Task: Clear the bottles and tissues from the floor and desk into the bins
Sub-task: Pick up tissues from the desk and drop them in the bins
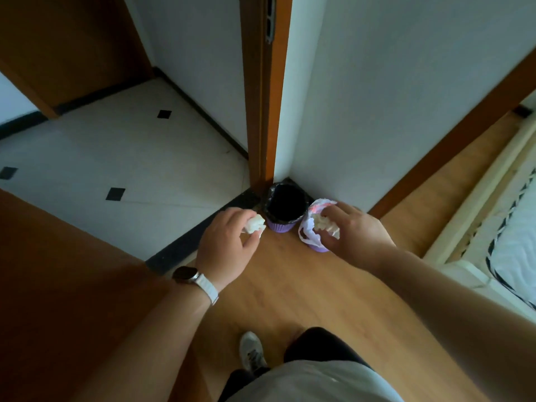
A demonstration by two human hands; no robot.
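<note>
Two small purple bins stand on the wooden floor in the wall corner. The left bin (285,224) has a black liner and looks dark inside. A white and pink bag lines the right bin (311,242). My left hand (226,245) holds a crumpled white tissue (255,224) just left of the black-lined bin. My right hand (356,227) grips another crumpled tissue (322,223) directly over the right bin's opening. No bottles are in view.
A brown door frame (261,111) rises behind the bins, with white tiled floor (116,158) beyond it to the left. A brown door edge (58,271) is at the lower left. A bed with a white mattress (510,236) sits at the right. My shoe (252,352) is below.
</note>
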